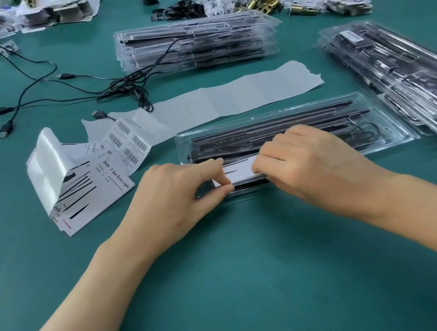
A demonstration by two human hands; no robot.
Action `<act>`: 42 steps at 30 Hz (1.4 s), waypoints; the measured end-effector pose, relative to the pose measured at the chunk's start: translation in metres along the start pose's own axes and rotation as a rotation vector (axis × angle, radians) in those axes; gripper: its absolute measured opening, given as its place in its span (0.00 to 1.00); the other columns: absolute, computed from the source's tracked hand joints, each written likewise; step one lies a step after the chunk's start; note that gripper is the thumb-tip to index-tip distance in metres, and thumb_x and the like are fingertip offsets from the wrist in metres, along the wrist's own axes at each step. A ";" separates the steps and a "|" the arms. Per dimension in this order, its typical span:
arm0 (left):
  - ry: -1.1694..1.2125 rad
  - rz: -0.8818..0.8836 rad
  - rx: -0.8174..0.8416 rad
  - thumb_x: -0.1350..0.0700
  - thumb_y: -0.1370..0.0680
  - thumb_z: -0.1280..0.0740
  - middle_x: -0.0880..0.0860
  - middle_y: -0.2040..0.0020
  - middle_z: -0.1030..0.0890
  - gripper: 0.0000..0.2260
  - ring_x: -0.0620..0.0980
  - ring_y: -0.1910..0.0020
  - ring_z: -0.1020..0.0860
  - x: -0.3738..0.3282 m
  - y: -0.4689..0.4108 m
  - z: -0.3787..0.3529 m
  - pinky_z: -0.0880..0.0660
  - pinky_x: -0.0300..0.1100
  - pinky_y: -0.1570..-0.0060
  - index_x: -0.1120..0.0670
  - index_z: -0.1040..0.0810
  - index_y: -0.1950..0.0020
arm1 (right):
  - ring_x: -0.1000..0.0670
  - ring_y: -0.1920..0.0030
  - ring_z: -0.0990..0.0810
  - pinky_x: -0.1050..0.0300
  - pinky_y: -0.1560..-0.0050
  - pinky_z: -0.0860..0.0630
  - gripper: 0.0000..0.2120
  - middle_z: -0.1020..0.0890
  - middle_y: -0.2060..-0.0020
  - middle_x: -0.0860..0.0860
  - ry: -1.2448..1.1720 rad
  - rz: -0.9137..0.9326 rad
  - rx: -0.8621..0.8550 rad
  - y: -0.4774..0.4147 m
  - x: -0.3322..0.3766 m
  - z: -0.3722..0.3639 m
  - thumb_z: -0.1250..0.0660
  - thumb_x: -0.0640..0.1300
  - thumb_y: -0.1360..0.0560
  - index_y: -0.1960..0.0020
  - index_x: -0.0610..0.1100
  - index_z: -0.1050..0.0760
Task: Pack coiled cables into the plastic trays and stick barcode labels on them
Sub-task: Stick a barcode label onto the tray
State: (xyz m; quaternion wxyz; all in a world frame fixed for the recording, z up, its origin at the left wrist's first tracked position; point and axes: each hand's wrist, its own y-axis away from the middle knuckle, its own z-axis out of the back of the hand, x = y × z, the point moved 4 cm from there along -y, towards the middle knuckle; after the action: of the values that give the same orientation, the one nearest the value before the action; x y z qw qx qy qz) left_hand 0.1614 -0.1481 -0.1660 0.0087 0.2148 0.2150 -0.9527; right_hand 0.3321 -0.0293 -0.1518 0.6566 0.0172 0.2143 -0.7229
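Just left of the clear tray (290,116) nearest me, the curled label sheet (98,183) reads "Grow Light", after a brand word that looks like "Ikar". Its barcode labels (126,140) have digits too small for me to read. The white label (241,168) on the tray shows no words I can make out. The small label (351,37) to the tray's right is blurred.

Left hand (183,189) and right hand (308,158) pinch a white label (240,171) on the clear tray (275,115).

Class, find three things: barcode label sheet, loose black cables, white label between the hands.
barcode label sheet (140,143): head view, a printed barcode
loose black cables (124,83): head view, the tangle
white label (238,170): head view, its bare middle
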 end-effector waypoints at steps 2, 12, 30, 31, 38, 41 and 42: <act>0.040 0.008 0.038 0.45 0.23 0.30 0.44 0.55 0.13 0.09 0.42 0.66 0.21 0.001 0.001 0.001 0.21 0.48 0.61 0.49 0.15 0.51 | 0.42 0.51 0.18 0.45 0.48 0.22 0.08 0.16 0.51 0.48 -0.177 -0.038 -0.016 0.006 -0.001 0.000 0.29 0.34 0.24 0.47 0.42 0.19; -0.067 -0.051 0.030 0.42 0.21 0.30 0.43 0.45 0.15 0.10 0.46 0.41 0.21 0.003 -0.002 0.003 0.26 0.50 0.43 0.47 0.14 0.54 | 0.44 0.41 0.17 0.50 0.44 0.18 0.13 0.16 0.40 0.48 -0.379 -0.214 -0.120 0.028 0.017 -0.014 0.25 0.42 0.24 0.40 0.44 0.16; 0.889 0.918 0.144 0.56 0.22 0.25 0.54 0.63 0.17 0.08 0.54 0.57 0.12 0.032 0.006 -0.001 0.20 0.36 0.66 0.60 0.19 0.55 | 0.56 0.43 0.26 0.55 0.37 0.31 0.02 0.22 0.49 0.60 -0.735 -0.327 -0.015 -0.036 -0.009 -0.009 0.28 0.51 0.25 0.52 0.55 0.20; 0.937 0.918 0.133 0.56 0.23 0.25 0.55 0.61 0.18 0.07 0.55 0.57 0.12 0.031 0.005 0.001 0.20 0.37 0.64 0.59 0.18 0.55 | 0.57 0.39 0.26 0.60 0.35 0.32 0.08 0.23 0.45 0.60 -0.770 -0.333 -0.028 -0.040 -0.009 -0.010 0.28 0.53 0.26 0.47 0.56 0.19; 0.890 0.892 0.138 0.58 0.21 0.29 0.58 0.58 0.16 0.04 0.61 0.56 0.14 0.029 0.006 -0.001 0.19 0.39 0.63 0.56 0.16 0.55 | 0.54 0.24 0.34 0.56 0.22 0.41 0.29 0.30 0.26 0.56 -0.702 -0.346 -0.015 -0.033 0.004 -0.025 0.37 0.65 0.23 0.27 0.51 0.27; 0.886 0.857 0.150 0.58 0.20 0.29 0.57 0.58 0.13 0.05 0.55 0.58 0.14 0.025 0.003 -0.003 0.19 0.39 0.63 0.54 0.15 0.55 | 0.52 0.25 0.32 0.59 0.23 0.44 0.30 0.27 0.26 0.52 -0.687 -0.319 -0.008 -0.033 0.009 -0.025 0.36 0.65 0.24 0.29 0.48 0.24; 0.895 0.856 0.158 0.59 0.20 0.30 0.58 0.58 0.13 0.06 0.55 0.58 0.13 0.024 0.004 -0.004 0.19 0.38 0.63 0.54 0.15 0.55 | 0.52 0.26 0.33 0.60 0.23 0.45 0.30 0.27 0.27 0.52 -0.690 -0.324 -0.006 -0.033 0.009 -0.026 0.35 0.64 0.24 0.29 0.47 0.24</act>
State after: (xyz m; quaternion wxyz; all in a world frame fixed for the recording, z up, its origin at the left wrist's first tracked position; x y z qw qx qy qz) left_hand 0.1413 -0.1477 -0.1811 0.2830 0.6601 0.0216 -0.6954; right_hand 0.2924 -0.0277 -0.1681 0.5676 -0.2633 -0.0172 -0.7799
